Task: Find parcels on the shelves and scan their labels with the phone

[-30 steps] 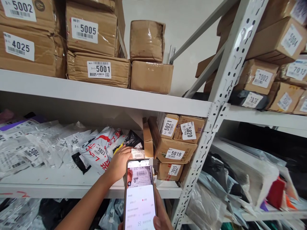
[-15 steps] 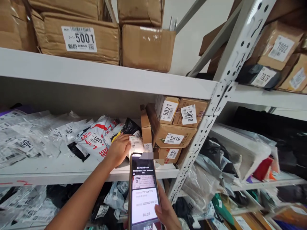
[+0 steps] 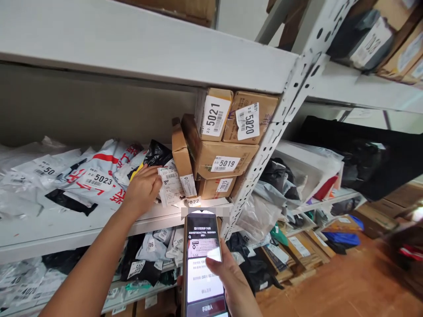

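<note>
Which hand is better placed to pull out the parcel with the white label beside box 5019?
Left, probably. The left hand already rests on the parcel on the shelf, while the right hand is lower down, occupied holding the phone.

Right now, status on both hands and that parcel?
Left hand flat on the white-labelled parcel, mid shelf. Right hand grips the phone, thumb on screen. Stacked cardboard boxes crowd the parcel's right side.
</note>
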The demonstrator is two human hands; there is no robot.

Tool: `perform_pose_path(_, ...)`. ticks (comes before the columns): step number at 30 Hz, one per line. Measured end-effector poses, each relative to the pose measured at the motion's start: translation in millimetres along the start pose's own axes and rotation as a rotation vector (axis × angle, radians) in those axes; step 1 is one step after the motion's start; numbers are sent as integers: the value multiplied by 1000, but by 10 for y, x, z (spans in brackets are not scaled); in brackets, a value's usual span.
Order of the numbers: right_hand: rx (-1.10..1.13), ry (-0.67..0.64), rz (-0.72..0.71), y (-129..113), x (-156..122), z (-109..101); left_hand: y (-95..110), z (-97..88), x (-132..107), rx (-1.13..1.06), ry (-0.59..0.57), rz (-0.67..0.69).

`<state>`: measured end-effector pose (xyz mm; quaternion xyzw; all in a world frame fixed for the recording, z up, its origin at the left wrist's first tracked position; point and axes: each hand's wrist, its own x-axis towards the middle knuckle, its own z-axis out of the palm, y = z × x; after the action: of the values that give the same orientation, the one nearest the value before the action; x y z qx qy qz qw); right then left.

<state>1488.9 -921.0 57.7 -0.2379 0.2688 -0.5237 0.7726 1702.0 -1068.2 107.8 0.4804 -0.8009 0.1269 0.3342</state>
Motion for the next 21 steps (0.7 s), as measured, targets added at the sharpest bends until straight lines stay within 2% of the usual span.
perform_pose_path(7, -60, -93, 47, -46, -109, -30, 15, -10, 6, -18, 2, -8)
perform_pose_path(14, -125, -122, 59, 3, -106, -113, 52, -34, 20, -28, -4, -35)
perform_pose_path(18, -81, -208, 96, -48, -105, -109, 38, -21, 21, -20, -7, -31)
perform_pose_path(21, -76, -201, 109, -69, -99, -100, 26, -16, 13, -20, -10, -24)
